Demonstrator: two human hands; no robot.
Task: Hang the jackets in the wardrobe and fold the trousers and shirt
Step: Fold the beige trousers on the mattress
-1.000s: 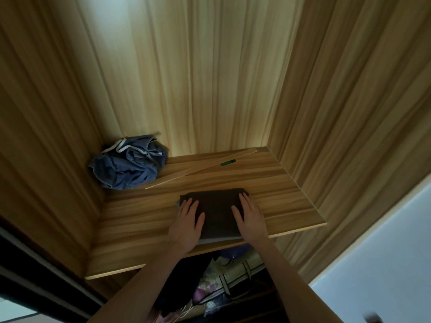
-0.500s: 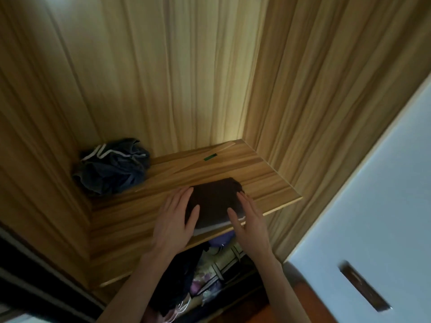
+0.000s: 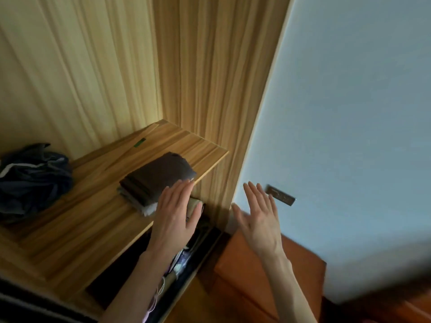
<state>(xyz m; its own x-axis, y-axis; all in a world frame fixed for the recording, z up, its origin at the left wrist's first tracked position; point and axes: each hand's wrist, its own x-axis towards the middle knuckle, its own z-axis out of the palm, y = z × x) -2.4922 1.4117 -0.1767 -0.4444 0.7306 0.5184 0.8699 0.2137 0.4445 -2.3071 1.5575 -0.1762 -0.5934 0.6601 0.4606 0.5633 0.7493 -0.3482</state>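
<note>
1. Left hand (image 3: 173, 215) and right hand (image 3: 258, 217), lower centre, are both flat, fingers straight, holding nothing.
2. Folded garment (image 3: 158, 180) lies on the shelf (image 3: 77, 220), centre frame, near its front edge.
3. It looks soft and light; lift it from beneath both sides so the folds hold.

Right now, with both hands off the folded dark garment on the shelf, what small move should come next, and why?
Probably draw both hands back and turn for the next garment. The folded dark garment lies flat on the shelf, and the left hand and right hand are open and hold nothing, so it seems placed.
</note>
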